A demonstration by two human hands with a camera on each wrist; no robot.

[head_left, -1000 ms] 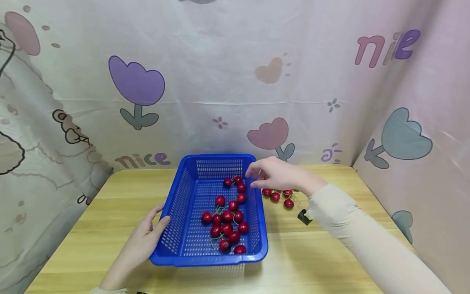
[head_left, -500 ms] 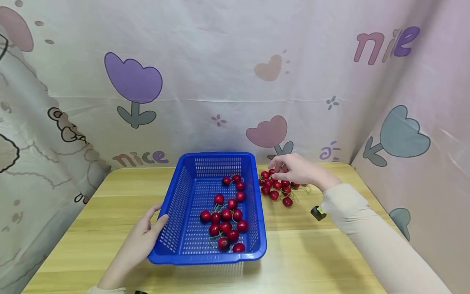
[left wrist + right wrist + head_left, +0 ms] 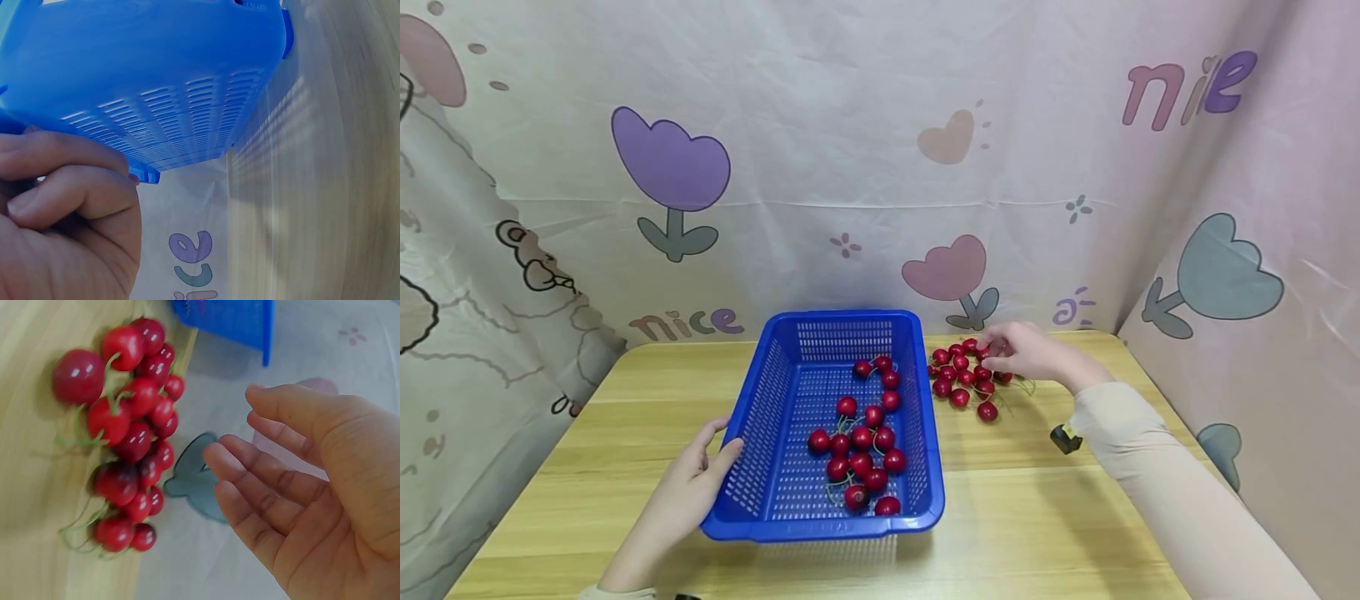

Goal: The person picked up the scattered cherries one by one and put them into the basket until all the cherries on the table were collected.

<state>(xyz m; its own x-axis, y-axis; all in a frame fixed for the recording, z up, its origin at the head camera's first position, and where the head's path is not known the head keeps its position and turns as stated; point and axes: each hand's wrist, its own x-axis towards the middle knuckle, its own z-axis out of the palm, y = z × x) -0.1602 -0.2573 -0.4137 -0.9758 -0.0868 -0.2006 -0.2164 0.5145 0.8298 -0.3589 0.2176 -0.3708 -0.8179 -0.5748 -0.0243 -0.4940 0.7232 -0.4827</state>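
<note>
A blue plastic basket (image 3: 820, 530) with slotted walls stands on the table, red cherries (image 3: 861, 438) on green stems lying mostly in its right half. My left hand (image 3: 688, 483) grips the left rim, thumb on top; in the left wrist view its fingers (image 3: 81, 187) curl beside the basket wall (image 3: 144, 56). To the right of the basket lies a pile of cherries (image 3: 959, 398). Over the pile's right side hovers my right hand (image 3: 1026, 352). The right wrist view shows that hand (image 3: 312, 481) with loosely bent fingers and nothing between them, the cherries (image 3: 134, 440) apart from it.
The light wooden table (image 3: 1030, 517) ends at a printed cloth (image 3: 820, 167) behind the basket, and more cloth hangs at both sides. A small black device (image 3: 1065, 438) sits at the right wrist.
My right hand has moved from over the basket's right rim to the right, above the cherry pile. The left hand keeps its grip on the basket; the view has shifted slightly.
</note>
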